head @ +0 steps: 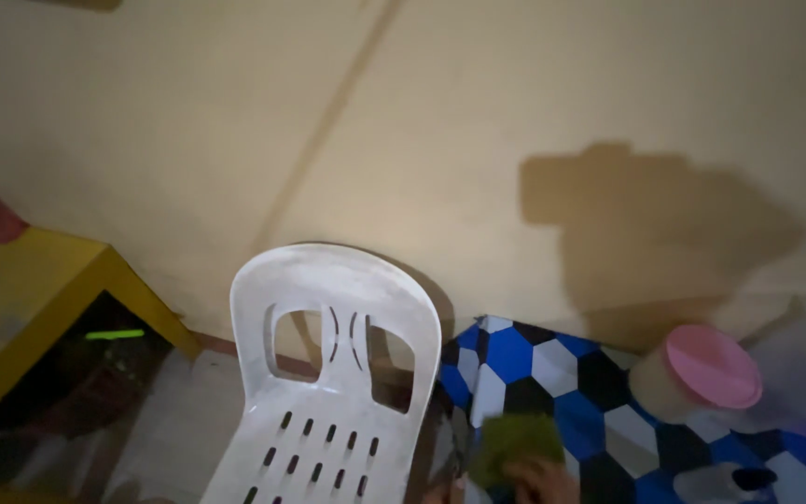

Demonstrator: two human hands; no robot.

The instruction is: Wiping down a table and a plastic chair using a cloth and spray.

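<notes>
Peeking in at the bottom edge, our hand (541, 483) holds a green pad (516, 446) on the hex-patterned worktop (552, 373); which hand, and how tight its grip, we cannot tell. One white chair (328, 373), one pink-lidded tub (697, 373), one yellow cabinet (39, 308). Dim room, cream wall (468, 140).

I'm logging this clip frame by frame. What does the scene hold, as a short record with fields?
view: head camera, tilted up toward a beige wall
hand: one hand at the bottom edge, which one unclear, on a green pad
surface: cloth with blue, black and white hexagons
nearby: container with pink lid; white plastic chair
left side: yellow cabinet
</notes>
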